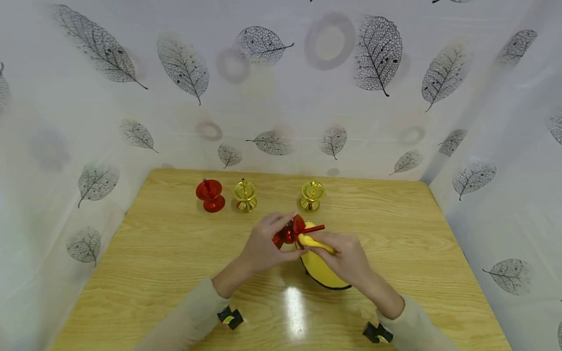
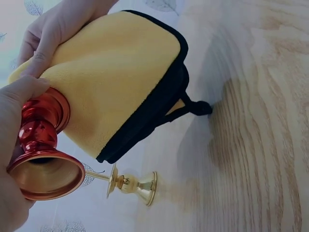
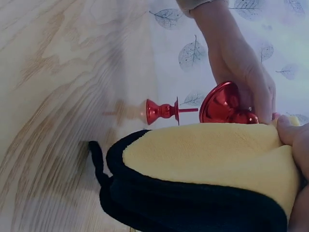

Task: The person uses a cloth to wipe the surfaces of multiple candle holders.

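red candlestick (image 2: 38, 134) tilted, yellow cloth (image 2: 113, 65) against it

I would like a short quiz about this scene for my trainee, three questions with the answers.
1. True or false: the left grip holds a gold candle holder.
2. How many pieces stand on the table, held by nobody?
3. Fill in: the right grip holds a yellow ____ with dark edging.

Key:
1. False; it holds a red candle holder.
2. Three: a standing red holder, a gold holder beside it and another gold holder.
3. Cloth.

cloth (image 2: 116, 67): yellow, black-edged | candlesticks (image 2: 37, 132): red, gold | backdrop (image 1: 281, 105): whitish, leaf-printed
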`<state>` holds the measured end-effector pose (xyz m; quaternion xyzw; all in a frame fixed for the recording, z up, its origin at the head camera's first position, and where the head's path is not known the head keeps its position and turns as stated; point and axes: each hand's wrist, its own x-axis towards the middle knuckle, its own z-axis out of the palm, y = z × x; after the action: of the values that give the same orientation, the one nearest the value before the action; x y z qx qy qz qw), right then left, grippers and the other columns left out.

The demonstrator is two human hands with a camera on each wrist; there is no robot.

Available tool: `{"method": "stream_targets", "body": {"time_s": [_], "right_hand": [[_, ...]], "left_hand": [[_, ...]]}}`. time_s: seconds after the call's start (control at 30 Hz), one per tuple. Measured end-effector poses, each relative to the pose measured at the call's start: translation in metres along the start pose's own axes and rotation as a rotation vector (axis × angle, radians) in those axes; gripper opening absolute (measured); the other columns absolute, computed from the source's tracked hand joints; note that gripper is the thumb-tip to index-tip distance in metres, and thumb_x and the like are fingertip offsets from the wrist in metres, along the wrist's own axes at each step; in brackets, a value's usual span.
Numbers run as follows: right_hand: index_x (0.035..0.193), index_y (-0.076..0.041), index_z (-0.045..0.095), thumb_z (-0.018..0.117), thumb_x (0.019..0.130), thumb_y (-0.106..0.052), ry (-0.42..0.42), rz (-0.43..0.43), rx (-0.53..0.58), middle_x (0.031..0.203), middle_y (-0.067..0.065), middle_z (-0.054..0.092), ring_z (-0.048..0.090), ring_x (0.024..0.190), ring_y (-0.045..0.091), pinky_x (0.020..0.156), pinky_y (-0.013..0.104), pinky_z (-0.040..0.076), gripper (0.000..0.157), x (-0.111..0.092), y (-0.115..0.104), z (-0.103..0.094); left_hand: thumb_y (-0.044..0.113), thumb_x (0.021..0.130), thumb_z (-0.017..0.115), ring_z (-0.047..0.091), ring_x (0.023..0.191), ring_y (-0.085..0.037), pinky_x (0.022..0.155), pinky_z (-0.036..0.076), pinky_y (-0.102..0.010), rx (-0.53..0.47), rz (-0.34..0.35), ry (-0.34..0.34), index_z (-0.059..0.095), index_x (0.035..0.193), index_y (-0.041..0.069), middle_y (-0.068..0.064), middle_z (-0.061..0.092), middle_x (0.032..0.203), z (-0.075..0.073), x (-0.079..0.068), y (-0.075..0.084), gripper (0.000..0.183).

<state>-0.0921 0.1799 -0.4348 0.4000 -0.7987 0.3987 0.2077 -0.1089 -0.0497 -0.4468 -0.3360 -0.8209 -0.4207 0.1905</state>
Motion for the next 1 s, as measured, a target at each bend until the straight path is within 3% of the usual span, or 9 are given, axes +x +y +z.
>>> {"method": "stream_targets", "body": {"time_s": [0.17, 0.27, 0.43, 0.57, 0.67, 0.83, 0.93, 1.0], "right_hand": [[0.111, -0.001, 0.079, 0.086, 0.073, 0.010, -0.014, -0.031, -0.051, 0.106, 0.016, 0.082, 0.081, 0.092, 0.031, 0.082, 0.021, 0.063, 0.040, -0.005, 0.008, -0.003], [0.110, -0.001, 0.080, 0.087, 0.071, 0.012, -0.006, -0.029, -0.056, 0.106, 0.016, 0.082, 0.081, 0.091, 0.031, 0.081, 0.021, 0.063, 0.042, -0.007, 0.010, -0.003], [0.110, 0.000, 0.080, 0.087, 0.072, 0.011, -0.019, -0.019, -0.045, 0.103, 0.015, 0.082, 0.082, 0.089, 0.029, 0.079, 0.020, 0.063, 0.040, -0.006, 0.008, 0.001], [0.109, 0.000, 0.081, 0.086, 0.079, 0.004, -0.054, 0.088, -0.063, 0.099, 0.013, 0.083, 0.082, 0.084, 0.023, 0.072, 0.017, 0.062, 0.030, -0.001, 0.001, 0.001], [0.108, 0.000, 0.081, 0.084, 0.083, 0.001, -0.071, 0.161, -0.062, 0.097, 0.013, 0.083, 0.081, 0.079, 0.020, 0.068, 0.015, 0.061, 0.025, 0.002, -0.005, -0.001], [0.107, 0.000, 0.081, 0.085, 0.082, 0.001, -0.061, 0.151, -0.053, 0.097, 0.013, 0.083, 0.081, 0.081, 0.021, 0.071, 0.015, 0.061, 0.026, 0.002, -0.007, -0.002], [0.109, -0.001, 0.080, 0.086, 0.079, 0.004, -0.044, 0.073, -0.034, 0.099, 0.013, 0.083, 0.082, 0.085, 0.025, 0.077, 0.017, 0.062, 0.030, -0.002, -0.003, -0.003], [0.111, -0.001, 0.080, 0.084, 0.084, 0.000, -0.036, 0.008, -0.026, 0.101, 0.014, 0.083, 0.082, 0.088, 0.027, 0.081, 0.019, 0.063, 0.027, -0.005, 0.002, -0.003]], "left_hand": [[0.018, 0.071, 0.097, 0.068, 0.083, -0.015, 0.069, 0.059, -0.015, -0.124, -0.043, -0.002, 0.068, 0.134, -0.004, -0.013, 0.072, 0.105, 0.000, 0.000, 0.000, 0.073], [0.018, 0.071, 0.098, 0.068, 0.081, -0.015, 0.067, 0.059, -0.015, -0.142, -0.053, -0.001, 0.068, 0.133, -0.004, -0.013, 0.072, 0.104, 0.001, -0.001, -0.001, 0.072], [0.024, 0.068, 0.100, 0.070, 0.088, -0.018, 0.074, 0.061, -0.019, 0.028, 0.020, -0.007, 0.069, 0.133, -0.003, -0.012, 0.073, 0.106, 0.005, -0.001, -0.003, 0.077], [0.031, 0.067, 0.101, 0.069, 0.090, -0.019, 0.082, 0.061, -0.031, 0.187, 0.096, -0.011, 0.070, 0.133, -0.001, -0.010, 0.075, 0.109, 0.010, -0.001, -0.004, 0.080], [0.032, 0.068, 0.100, 0.069, 0.092, -0.019, 0.087, 0.060, -0.038, 0.220, 0.106, -0.029, 0.069, 0.135, 0.000, -0.009, 0.075, 0.111, 0.012, -0.003, -0.004, 0.081], [0.027, 0.069, 0.100, 0.070, 0.096, -0.021, 0.085, 0.062, -0.030, 0.093, 0.001, -0.065, 0.068, 0.136, -0.001, -0.009, 0.075, 0.113, 0.009, -0.003, -0.002, 0.078], [0.024, 0.069, 0.099, 0.071, 0.096, -0.022, 0.079, 0.062, -0.022, -0.013, -0.059, -0.070, 0.067, 0.136, -0.001, -0.011, 0.074, 0.113, 0.006, -0.003, -0.001, 0.078], [0.021, 0.070, 0.098, 0.072, 0.096, -0.022, 0.079, 0.063, -0.021, -0.075, -0.081, -0.072, 0.067, 0.137, -0.002, -0.012, 0.074, 0.113, 0.004, -0.002, -0.001, 0.077]]}}
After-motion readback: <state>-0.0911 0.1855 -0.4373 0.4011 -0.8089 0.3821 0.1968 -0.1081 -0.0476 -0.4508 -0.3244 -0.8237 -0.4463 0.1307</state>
